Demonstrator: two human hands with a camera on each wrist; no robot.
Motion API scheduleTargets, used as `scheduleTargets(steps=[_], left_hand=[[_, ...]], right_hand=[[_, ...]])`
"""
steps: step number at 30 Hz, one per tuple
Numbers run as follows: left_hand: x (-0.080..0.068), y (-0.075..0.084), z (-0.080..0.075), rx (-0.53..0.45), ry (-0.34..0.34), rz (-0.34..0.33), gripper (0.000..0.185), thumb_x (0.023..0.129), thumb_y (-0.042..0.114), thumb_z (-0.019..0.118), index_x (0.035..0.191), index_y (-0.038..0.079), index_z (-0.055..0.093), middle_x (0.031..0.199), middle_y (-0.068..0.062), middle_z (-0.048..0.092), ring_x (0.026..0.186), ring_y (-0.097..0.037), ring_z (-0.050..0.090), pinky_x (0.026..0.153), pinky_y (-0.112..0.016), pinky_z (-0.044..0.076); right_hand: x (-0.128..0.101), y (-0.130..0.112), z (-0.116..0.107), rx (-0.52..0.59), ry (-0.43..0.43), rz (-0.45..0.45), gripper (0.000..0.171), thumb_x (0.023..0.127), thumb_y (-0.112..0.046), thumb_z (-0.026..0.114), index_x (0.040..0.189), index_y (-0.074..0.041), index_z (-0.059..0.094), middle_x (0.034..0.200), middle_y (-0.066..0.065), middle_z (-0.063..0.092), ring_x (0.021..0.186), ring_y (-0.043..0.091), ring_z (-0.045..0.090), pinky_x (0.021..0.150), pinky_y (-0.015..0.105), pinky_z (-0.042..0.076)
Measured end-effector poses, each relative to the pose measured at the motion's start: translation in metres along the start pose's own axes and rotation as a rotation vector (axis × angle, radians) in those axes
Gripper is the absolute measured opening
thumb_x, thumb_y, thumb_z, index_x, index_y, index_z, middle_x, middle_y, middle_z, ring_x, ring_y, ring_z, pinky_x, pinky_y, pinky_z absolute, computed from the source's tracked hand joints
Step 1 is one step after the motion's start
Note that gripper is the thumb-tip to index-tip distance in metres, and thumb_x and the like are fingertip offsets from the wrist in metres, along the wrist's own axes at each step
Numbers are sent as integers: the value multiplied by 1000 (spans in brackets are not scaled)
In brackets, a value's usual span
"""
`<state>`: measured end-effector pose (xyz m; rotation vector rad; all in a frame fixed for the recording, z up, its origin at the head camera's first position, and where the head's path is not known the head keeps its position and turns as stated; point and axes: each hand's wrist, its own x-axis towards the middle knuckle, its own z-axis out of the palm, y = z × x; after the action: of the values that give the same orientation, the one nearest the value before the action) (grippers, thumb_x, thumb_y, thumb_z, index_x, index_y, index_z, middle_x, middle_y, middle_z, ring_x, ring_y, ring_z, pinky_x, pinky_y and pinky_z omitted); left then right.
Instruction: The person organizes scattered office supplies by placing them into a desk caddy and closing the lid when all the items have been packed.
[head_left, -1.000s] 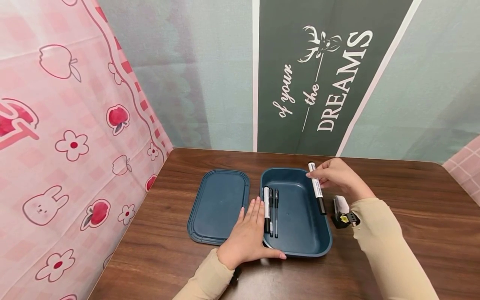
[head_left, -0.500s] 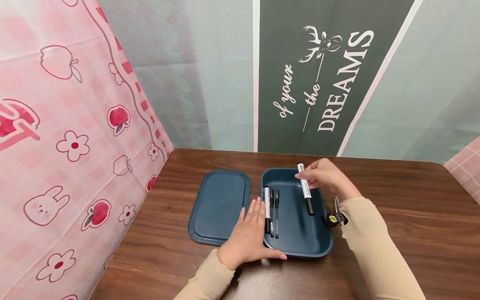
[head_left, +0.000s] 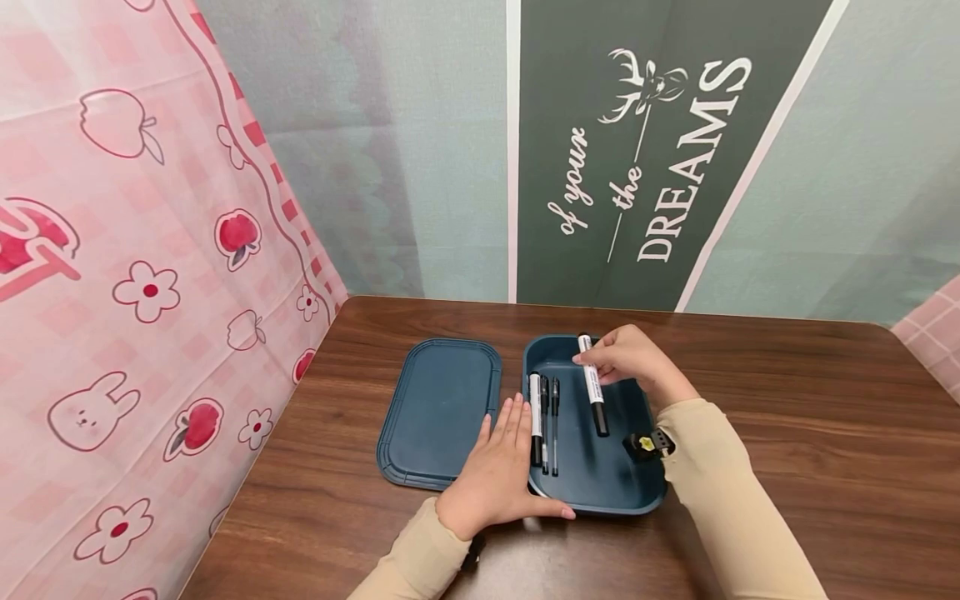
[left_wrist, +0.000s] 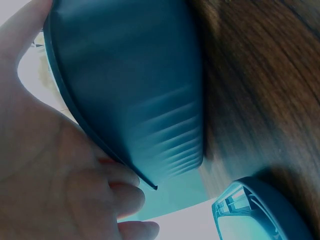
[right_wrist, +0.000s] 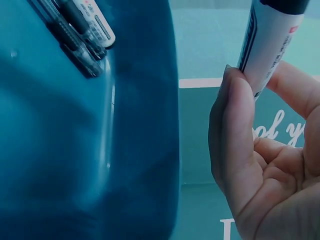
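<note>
I see my right hand pinching a white marker by its upper barrel, holding it over the middle of the blue box, black cap toward me. My left hand lies flat, fingers straight, against the box's left wall, thumb along its near rim. Three pens lie inside along that wall. The lid lies on the table just left of the box.
</note>
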<state>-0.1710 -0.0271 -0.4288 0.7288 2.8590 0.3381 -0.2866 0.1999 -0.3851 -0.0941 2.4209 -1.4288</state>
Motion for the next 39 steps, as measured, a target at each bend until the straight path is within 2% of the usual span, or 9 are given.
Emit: scheduleTargets(steps=[10, 15, 20, 26, 39], left_hand=[[1, 1, -1, -2, 0, 10, 127, 66, 84, 53, 151, 0, 10, 157, -15, 3, 144, -27, 3, 112, -49, 17], [0, 1, -2, 9, 5, 13, 126, 66, 84, 52, 151, 0, 10, 157, -16, 3, 144, -27, 2, 112, -49, 17], [0, 1, -2, 11, 10, 19, 126, 67, 83, 53, 151, 0, 11, 157, -16, 3, 144, -28, 4, 112, -49, 17], [0, 1, -4, 11, 11, 15, 125, 67, 82, 55, 150, -1, 12, 157, -16, 3, 143, -27, 2, 112, -49, 16], [0, 0, -3, 8, 21, 20, 125, 67, 82, 55, 150, -1, 12, 157, -17, 5, 143, -29, 4, 111, -49, 18]], right_hand=[[8, 8, 21, -28, 24, 42, 27, 82, -16, 72, 85, 11, 69, 63, 6, 61, 53, 11, 60, 60, 34, 56], [13, 13, 34, -66, 20, 69, 23, 79, -14, 74, 68, 5, 67, 59, 6, 60, 49, 11, 60, 58, 35, 56], [17, 18, 43, -142, 56, 85, 31, 78, -14, 74, 54, -3, 59, 58, 7, 61, 48, 12, 61, 56, 32, 55], [20, 20, 48, -194, 73, 101, 29, 78, -14, 75, 56, -2, 60, 57, 7, 62, 49, 13, 62, 52, 27, 54], [23, 23, 60, -331, 89, 145, 25, 79, -18, 76, 64, -1, 65, 57, 7, 61, 47, 13, 61, 51, 26, 53]])
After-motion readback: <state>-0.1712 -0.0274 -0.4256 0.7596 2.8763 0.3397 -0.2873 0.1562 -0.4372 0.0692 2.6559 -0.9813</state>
